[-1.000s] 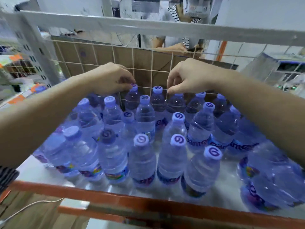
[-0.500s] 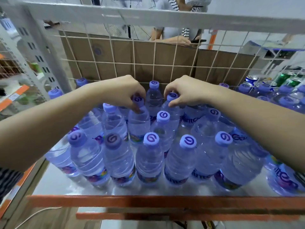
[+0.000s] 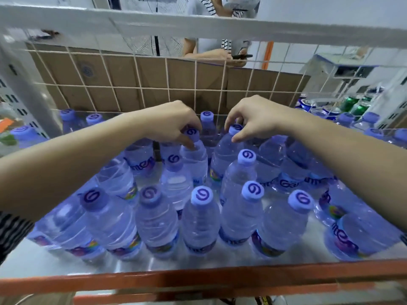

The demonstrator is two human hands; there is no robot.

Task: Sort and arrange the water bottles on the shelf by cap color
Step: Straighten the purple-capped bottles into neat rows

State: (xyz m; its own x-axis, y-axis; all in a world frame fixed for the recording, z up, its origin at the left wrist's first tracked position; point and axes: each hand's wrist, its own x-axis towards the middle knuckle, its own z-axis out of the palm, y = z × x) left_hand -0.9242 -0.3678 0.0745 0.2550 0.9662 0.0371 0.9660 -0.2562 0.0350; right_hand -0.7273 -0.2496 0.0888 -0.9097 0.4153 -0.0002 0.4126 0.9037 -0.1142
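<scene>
Pinching: left hand (image 3: 174, 126) on left cap (image 3: 192, 133), right hand (image 3: 253, 119) on right cap (image 3: 235, 128); front shelf (image 3: 132, 264) strip bare.

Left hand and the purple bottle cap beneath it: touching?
Touching. The head view shows the left hand with fingers curled over the purple cap and thumb tip against that bottle below it. The right hand pinches a neighbouring cap.

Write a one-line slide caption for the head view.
Left hand and right hand each pinch a purple-capped clear plastic water bottle on a crowded grey metal shelf.
</scene>
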